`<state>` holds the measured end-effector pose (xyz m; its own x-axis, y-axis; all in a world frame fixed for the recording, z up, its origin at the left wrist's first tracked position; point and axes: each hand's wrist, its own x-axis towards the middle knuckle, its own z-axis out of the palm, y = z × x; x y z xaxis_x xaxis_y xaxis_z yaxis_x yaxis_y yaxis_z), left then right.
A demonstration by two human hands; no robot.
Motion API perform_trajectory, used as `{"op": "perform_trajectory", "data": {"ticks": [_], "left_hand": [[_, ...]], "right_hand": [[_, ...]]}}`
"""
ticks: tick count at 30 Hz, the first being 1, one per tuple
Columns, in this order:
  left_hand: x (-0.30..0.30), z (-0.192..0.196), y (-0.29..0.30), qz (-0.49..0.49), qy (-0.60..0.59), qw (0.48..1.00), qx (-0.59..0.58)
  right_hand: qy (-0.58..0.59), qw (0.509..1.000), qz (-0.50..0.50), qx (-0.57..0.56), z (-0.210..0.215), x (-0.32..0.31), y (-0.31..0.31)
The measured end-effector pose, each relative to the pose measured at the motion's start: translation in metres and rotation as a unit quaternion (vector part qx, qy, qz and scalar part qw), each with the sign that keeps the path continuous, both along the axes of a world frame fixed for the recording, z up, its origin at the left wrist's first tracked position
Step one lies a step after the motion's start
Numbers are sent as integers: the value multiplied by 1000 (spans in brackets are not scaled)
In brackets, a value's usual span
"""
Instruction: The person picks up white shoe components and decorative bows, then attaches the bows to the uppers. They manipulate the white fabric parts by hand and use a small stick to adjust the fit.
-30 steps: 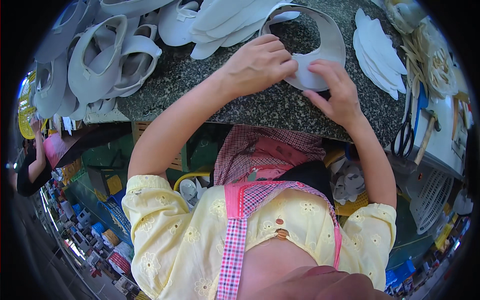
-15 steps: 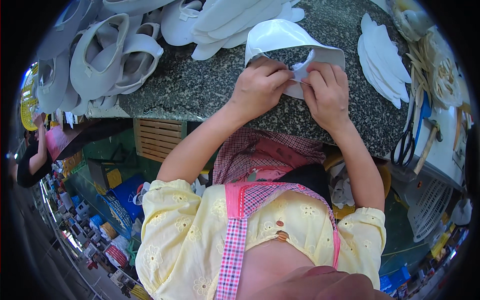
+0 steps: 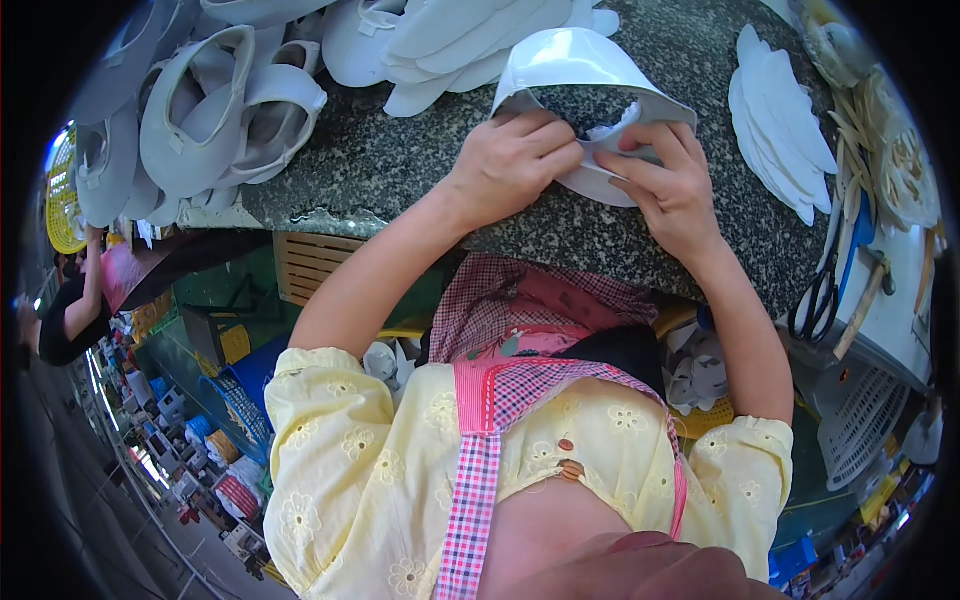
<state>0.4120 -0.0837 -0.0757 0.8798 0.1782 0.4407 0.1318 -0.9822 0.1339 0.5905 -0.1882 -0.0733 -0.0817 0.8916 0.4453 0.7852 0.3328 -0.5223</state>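
Note:
A glossy white shoe upper (image 3: 572, 62) rests on the speckled stone worktop in front of me, its opening turned toward me. My left hand (image 3: 512, 168) is closed on its near left edge, the fingertips pinching the rim. At the near right side, my right hand (image 3: 668, 185) grips the edge between thumb and fingers, some fingers reaching inside. Between the hands a pale flap (image 3: 600, 186) hangs below the rim. The fingertips partly hide the pinched edge.
Grey-white shoe uppers (image 3: 195, 110) are heaped at the left. Flat white sole-shaped pieces (image 3: 450, 45) lie behind, and another fanned stack (image 3: 780, 120) is at the right. Scissors (image 3: 822, 298) and a hammer (image 3: 862, 305) sit by the right edge. Another person (image 3: 75, 310) is at far left.
My right hand has shifted slightly right and its fingers have spread along the edge. The left hand keeps its pinch. The view has moved a little.

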Motion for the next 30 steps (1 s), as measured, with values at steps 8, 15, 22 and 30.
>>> {"op": "perform_trajectory", "data": {"ticks": [8, 15, 22, 30], "left_hand": [[-12, 13, -3, -27, 44, 998, 32], [-22, 18, -10, -16, 101, 989, 103], [-29, 15, -12, -2, 120, 993, 18], [-29, 11, -9, -15, 96, 995, -21]], "right_hand": [[39, 997, 23, -59, 5, 8, -10], [-46, 992, 107, -56, 7, 28, -13], [152, 960, 128, -196, 31, 39, -15], [-124, 983, 103, -83, 22, 35, -20]]}}
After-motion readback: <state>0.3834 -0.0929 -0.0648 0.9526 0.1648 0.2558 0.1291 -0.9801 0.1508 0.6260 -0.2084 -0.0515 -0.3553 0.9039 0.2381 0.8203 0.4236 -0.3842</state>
